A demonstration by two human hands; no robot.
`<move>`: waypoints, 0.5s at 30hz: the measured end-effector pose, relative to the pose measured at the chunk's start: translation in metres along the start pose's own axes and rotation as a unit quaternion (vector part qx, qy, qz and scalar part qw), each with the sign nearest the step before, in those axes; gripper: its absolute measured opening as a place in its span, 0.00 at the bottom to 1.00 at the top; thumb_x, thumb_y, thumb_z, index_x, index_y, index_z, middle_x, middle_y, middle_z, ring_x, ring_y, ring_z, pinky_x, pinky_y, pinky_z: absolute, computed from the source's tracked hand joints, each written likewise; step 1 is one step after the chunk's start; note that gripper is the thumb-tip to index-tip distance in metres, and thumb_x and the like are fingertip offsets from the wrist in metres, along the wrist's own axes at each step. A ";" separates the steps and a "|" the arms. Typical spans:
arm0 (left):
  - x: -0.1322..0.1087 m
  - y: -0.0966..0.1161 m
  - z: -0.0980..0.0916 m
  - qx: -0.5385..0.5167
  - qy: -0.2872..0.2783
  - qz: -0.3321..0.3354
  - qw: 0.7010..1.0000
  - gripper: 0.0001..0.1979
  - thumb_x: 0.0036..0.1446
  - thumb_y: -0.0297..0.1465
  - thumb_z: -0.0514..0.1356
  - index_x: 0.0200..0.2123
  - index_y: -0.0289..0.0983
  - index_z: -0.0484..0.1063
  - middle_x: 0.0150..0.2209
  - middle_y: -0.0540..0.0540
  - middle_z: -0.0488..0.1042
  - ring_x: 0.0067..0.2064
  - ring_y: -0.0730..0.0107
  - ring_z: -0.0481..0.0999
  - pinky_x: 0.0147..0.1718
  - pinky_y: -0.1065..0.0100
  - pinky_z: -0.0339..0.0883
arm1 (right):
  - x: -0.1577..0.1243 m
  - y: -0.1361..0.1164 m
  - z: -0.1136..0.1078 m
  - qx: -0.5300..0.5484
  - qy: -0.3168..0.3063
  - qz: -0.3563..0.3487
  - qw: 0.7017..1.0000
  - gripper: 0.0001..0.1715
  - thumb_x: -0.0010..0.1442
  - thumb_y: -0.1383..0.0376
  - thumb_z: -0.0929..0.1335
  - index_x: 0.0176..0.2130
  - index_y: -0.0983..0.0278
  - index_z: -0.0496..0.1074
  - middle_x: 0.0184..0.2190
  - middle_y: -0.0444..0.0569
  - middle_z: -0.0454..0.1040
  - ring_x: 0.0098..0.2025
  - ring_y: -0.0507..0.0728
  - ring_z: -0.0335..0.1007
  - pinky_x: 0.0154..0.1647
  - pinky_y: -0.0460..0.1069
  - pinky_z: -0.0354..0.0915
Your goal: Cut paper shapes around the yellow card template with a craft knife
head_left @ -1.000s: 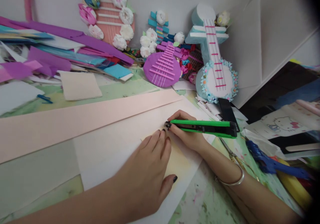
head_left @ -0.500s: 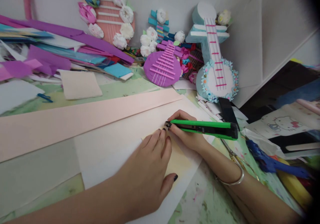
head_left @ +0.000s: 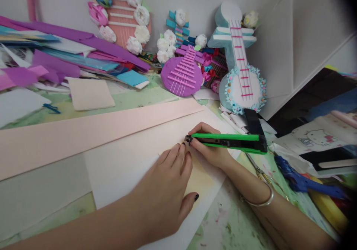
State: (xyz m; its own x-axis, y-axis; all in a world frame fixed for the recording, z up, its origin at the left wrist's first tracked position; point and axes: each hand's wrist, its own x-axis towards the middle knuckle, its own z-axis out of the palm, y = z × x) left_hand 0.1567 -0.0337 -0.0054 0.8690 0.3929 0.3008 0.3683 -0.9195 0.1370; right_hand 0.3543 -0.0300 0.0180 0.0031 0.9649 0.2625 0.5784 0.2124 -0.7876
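Note:
A green and black utility knife (head_left: 228, 141) is gripped near its blade end by my right hand (head_left: 208, 146), its body slanting out over the back of the hand. The blade end meets a white sheet (head_left: 119, 183) just beyond my left fingertips. My left hand (head_left: 164, 183) lies on that sheet, fingers stretched out and thumb apart, pressing it down. Under or beside it is another pale sheet, partly covered by my hands. A long pale pink strip (head_left: 83, 138) lies across the far side of the sheets.
Scissors (head_left: 258, 170) and a blue glue gun (head_left: 298, 179) lie right of my right wrist. A phone (head_left: 252, 121) rests beside a pale blue craft instrument (head_left: 242, 64). A purple craft instrument (head_left: 182, 75) stands behind. Coloured foam scraps (head_left: 83, 41) are piled at left.
The utility knife has shifted very slightly to the right, its rear end most noticeably. My left hand stays in place on the sheet.

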 end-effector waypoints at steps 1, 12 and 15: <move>0.000 0.000 0.000 0.002 0.002 0.000 1.000 0.34 0.64 0.44 0.46 0.60 0.19 0.62 0.62 0.21 0.60 0.62 0.32 0.61 0.57 0.44 0.57 | 0.000 0.000 0.000 -0.001 0.000 0.000 1.000 0.03 0.58 0.69 0.67 0.35 0.62 0.69 0.31 0.45 0.75 0.32 0.53 0.70 0.34 0.48 0.64; 0.000 0.000 -0.001 0.004 0.000 -0.001 1.000 0.34 0.65 0.44 0.46 0.60 0.19 0.63 0.61 0.20 0.61 0.62 0.32 0.61 0.57 0.44 0.57 | 0.000 0.002 -0.002 0.002 -0.006 -0.014 1.000 0.03 0.57 0.70 0.67 0.35 0.63 0.69 0.30 0.45 0.74 0.30 0.52 0.69 0.32 0.47 0.64; 0.001 0.000 -0.002 0.004 -0.003 0.000 1.000 0.34 0.64 0.43 0.46 0.60 0.19 0.63 0.61 0.20 0.61 0.62 0.32 0.62 0.56 0.44 0.57 | 0.000 0.002 -0.003 -0.003 -0.008 -0.010 1.000 0.03 0.57 0.70 0.67 0.35 0.63 0.69 0.30 0.45 0.74 0.30 0.52 0.69 0.31 0.47 0.63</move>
State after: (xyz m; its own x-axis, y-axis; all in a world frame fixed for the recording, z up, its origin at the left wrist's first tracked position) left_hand 0.1564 -0.0332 -0.0030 0.8707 0.3929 0.2959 0.3712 -0.9196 0.1288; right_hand 0.3576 -0.0301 0.0179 -0.0216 0.9626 0.2699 0.5827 0.2315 -0.7790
